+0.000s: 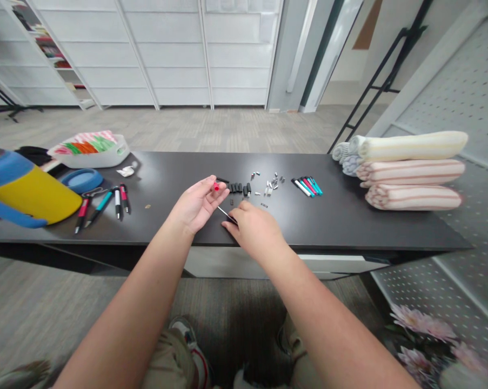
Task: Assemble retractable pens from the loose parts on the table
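Note:
My left hand [203, 202], palm up, pinches a red pen barrel [216, 186] between thumb and fingers; most of the barrel is hidden. My right hand [254, 224] is closed on a thin pen refill [224, 212], pale along the part pointing up and left toward the left hand, darker near the fingers. The two are apart. Black pen grips [239, 188] lie in a row just beyond my hands. Right of them are scattered small silver pen parts [275, 181]. White, red and teal pen barrels [307, 186] lie side by side farther right.
Several assembled pens [101, 207] and a blue ring-shaped object [82, 180] lie at left, beside a yellow-and-blue container [28, 186]. A white basket [106, 158] of colourful packets stands behind. Rolled towels [414, 168] are stacked on the right of the dark table [349, 227].

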